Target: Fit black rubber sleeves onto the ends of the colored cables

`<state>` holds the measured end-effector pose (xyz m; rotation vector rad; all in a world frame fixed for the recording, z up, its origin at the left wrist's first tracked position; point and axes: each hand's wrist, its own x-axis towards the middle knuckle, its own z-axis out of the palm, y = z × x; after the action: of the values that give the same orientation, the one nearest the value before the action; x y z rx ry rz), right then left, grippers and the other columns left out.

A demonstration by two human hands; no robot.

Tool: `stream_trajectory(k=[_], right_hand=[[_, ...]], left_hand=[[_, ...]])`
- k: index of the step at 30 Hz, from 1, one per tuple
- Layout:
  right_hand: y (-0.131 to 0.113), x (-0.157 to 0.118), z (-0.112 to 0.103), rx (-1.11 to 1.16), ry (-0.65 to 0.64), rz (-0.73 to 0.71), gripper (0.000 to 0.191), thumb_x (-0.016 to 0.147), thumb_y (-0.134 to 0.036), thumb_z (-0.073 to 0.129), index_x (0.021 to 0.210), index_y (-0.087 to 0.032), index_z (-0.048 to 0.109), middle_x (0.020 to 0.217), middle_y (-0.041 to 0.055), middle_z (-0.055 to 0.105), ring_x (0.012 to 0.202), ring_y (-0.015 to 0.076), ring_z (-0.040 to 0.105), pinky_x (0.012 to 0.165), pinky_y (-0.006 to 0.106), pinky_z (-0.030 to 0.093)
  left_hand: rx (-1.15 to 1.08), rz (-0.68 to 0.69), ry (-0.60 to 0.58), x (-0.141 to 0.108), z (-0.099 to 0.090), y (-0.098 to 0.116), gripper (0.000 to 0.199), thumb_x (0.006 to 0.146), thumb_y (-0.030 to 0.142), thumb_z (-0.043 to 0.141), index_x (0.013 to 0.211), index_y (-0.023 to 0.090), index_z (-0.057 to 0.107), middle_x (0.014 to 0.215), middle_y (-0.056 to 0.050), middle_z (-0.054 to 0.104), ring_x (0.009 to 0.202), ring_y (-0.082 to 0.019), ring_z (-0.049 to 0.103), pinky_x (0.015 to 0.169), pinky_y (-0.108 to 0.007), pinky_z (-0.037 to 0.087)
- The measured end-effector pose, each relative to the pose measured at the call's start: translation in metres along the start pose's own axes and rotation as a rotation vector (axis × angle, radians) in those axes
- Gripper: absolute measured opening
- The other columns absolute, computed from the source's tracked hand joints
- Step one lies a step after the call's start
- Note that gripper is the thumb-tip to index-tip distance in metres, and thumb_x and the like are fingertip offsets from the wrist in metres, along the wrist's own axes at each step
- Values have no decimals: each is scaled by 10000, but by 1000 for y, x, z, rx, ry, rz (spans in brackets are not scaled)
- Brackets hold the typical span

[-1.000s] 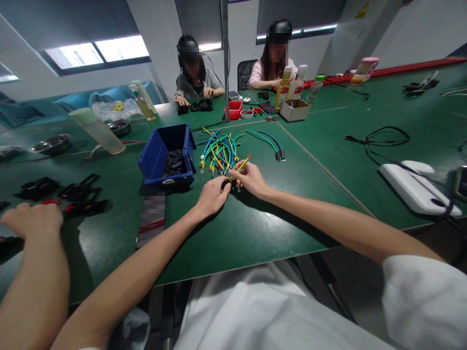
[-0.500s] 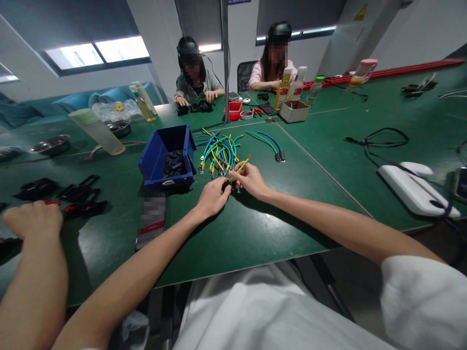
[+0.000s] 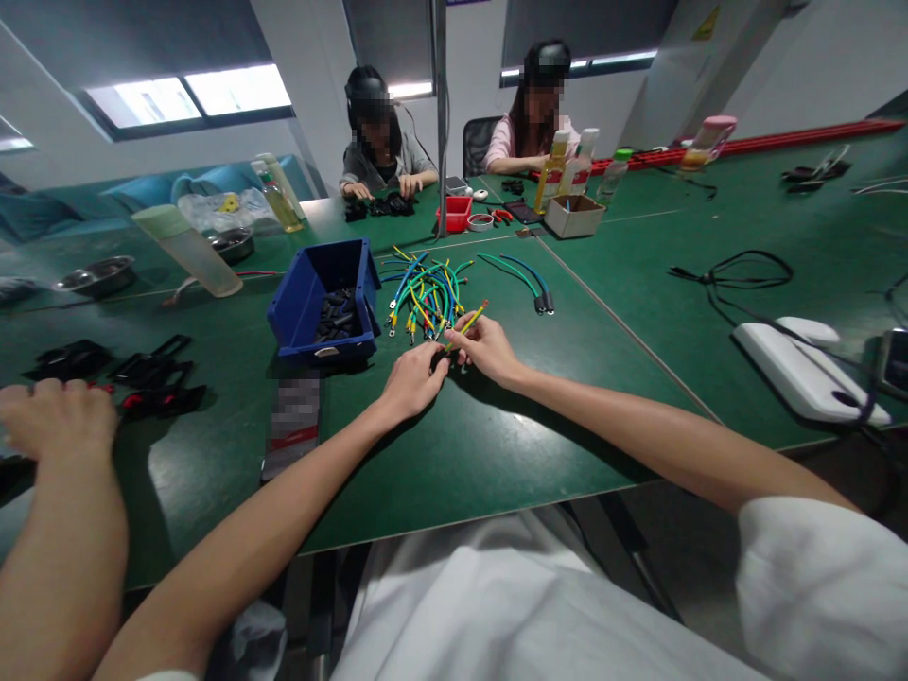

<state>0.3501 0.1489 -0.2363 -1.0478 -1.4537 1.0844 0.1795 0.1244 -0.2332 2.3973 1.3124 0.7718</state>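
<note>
My right hand (image 3: 489, 351) pinches a short yellow-green wire (image 3: 471, 319), which slants up with a reddish tip above the fingers. Against it, my left hand (image 3: 413, 383) is closed on a small black sleeve (image 3: 442, 360) at the wire's lower end; the fingers hide most of it. Just beyond both hands lies a pile of blue, green and yellow wires (image 3: 426, 291) with metal lugs. To its left stands a blue bin (image 3: 290, 317) of black sleeves (image 3: 338, 315). Right of the pile, a green and a blue wire (image 3: 526, 279) end in black sleeves.
Another person's hand (image 3: 61, 421) reaches in at left near black parts (image 3: 152, 378). A grey-and-red packet (image 3: 294, 426) lies before the bin. Right are a white device (image 3: 809, 369) and black cable (image 3: 752, 270). Across the green table (image 3: 511, 454), two people sit behind bottles (image 3: 551, 175).
My hands keep nearly the same place and grip on the wire. The other person's hand at the left has shifted slightly left and up.
</note>
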Motion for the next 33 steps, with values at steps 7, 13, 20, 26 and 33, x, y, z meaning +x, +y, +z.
stream_trajectory(k=[7, 13, 20, 26, 33], right_hand=[[-2, -1, 0, 28, -1, 6, 381, 736, -481, 719, 887, -192, 523, 603, -36, 617, 453, 108, 583, 428, 213, 446], [2, -1, -1, 55, 19, 8, 421, 730, -496, 719, 938, -209, 491, 635, -39, 633, 447, 107, 578, 412, 214, 454], [4, 1, -5, 121, 47, 35, 471, 717, -528, 727, 939, -215, 454, 674, -27, 658, 438, 101, 585, 395, 202, 447], [3, -1, -11, 119, 54, -20, 455, 725, -518, 728, 919, -226, 439, 675, -39, 636, 434, 101, 583, 392, 206, 446], [4, -6, -32, 93, 65, 5, 420, 750, -527, 707, 918, -230, 461, 735, 3, 680, 470, 120, 598, 407, 230, 458]], left_hand=[[-31, 8, 15, 0, 0, 0, 289, 969, 313, 393, 968, 166, 641, 928, -67, 684, 812, -185, 624, 746, -295, 455], [-128, -35, 40, 1, -3, 1, 317, 972, 275, 378, 993, 153, 670, 865, -55, 700, 802, -172, 640, 773, -284, 468], [-194, -84, 118, 1, -5, -2, 278, 938, 275, 481, 1082, 156, 687, 955, -67, 719, 909, -183, 655, 872, -305, 498], [-218, -80, 142, 1, -3, -9, 262, 893, 238, 563, 1110, 158, 687, 1033, -70, 720, 900, -182, 660, 872, -327, 517], [-201, -18, 115, 8, 2, -2, 356, 845, 62, 546, 1165, 165, 662, 1134, -74, 698, 1032, -191, 648, 963, -362, 513]])
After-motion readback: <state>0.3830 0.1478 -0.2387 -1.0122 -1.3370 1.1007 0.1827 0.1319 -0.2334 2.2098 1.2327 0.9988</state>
